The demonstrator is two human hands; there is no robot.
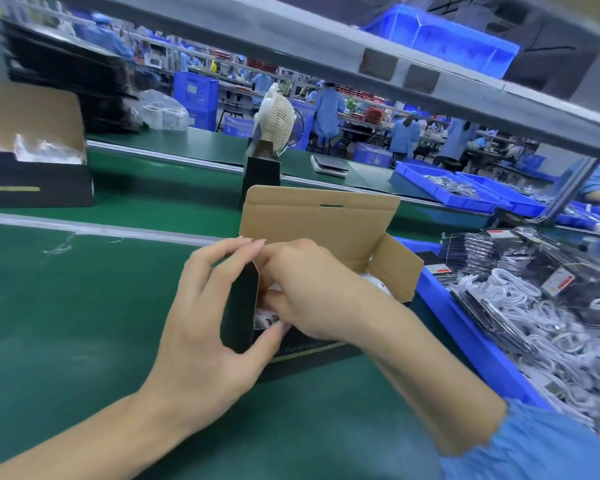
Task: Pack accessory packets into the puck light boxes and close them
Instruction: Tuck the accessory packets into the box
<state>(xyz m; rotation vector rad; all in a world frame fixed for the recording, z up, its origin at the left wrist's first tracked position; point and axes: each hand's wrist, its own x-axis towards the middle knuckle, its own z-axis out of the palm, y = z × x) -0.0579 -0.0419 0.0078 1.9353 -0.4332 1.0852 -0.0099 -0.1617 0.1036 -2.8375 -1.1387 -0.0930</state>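
An open puck light box (321, 220), black outside and brown cardboard inside, stands on the green mat in front of me with its lid flap up. My left hand (205, 327) grips the box's left side flap (240, 308), thumb on its lower edge and fingers over its top. My right hand (312, 289) reaches into the box with curled fingers, pressing down on white contents; what it holds is hidden. A white item (378, 284) shows inside by the right flap.
A blue bin (471, 344) at my right holds many black accessory packets (482, 251) and white cables (548, 337). Another open box (32, 161) sits at far left. A small fan (274, 123) stands behind the box. Workers in blue stand at lines beyond.
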